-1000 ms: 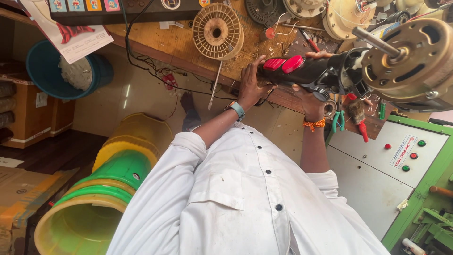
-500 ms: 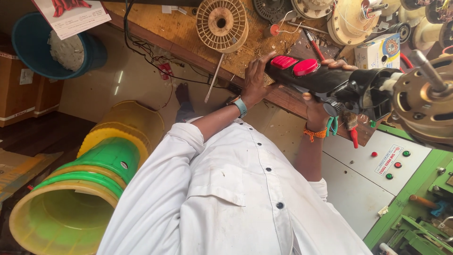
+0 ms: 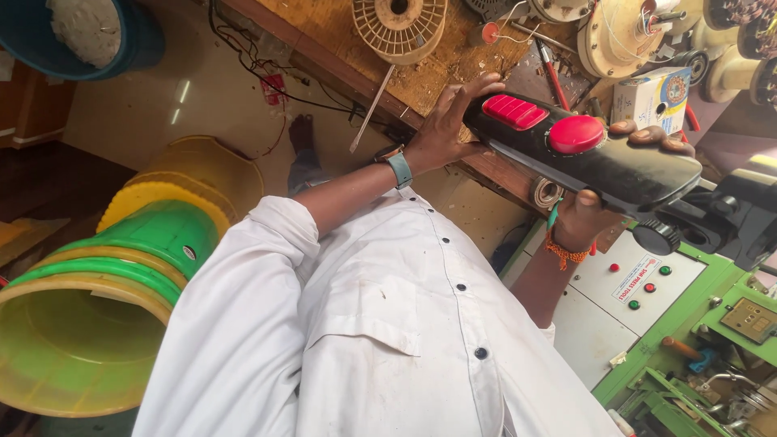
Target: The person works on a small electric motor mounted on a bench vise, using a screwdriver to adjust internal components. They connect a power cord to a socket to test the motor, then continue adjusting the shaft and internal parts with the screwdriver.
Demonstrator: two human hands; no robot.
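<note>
At the far left a blue tub [image 3: 81, 40] sits on the floor, and nearer the person a stack of green and yellow plastic buckets [image 3: 105, 283] lies on its side, mouths open. The person in the white shirt [image 3: 364, 340] leans over them toward the wooden desk [image 3: 437, 57], where a cream wire spool [image 3: 401, 24] and a thin metal rod [image 3: 371, 109] rest.

The left hand [image 3: 449, 121], a grey watch at its wrist, reaches up from a bent elbow and curls its fingers [image 3: 477, 85] over the near end of a long black appliance body [image 3: 591, 158] with a red ribbed switch [image 3: 515, 111] and a round red button [image 3: 575, 133]. The fingers are clamped on that end, thumb underneath.

The black body runs with its long axis slanting from the left hand down and rightward, held in the air just off the desk's front edge. The right hand [image 3: 591, 214], with an orange thread band at the wrist, cups it from below near the far end; its fingertips [image 3: 647, 133] wrap over the top edge, closed on it. Each hand holds its own end, the right arm steeper and more upright.

Further right stand a small printed box [image 3: 654, 95] and a green machine with a white button panel [image 3: 647, 279].
</note>
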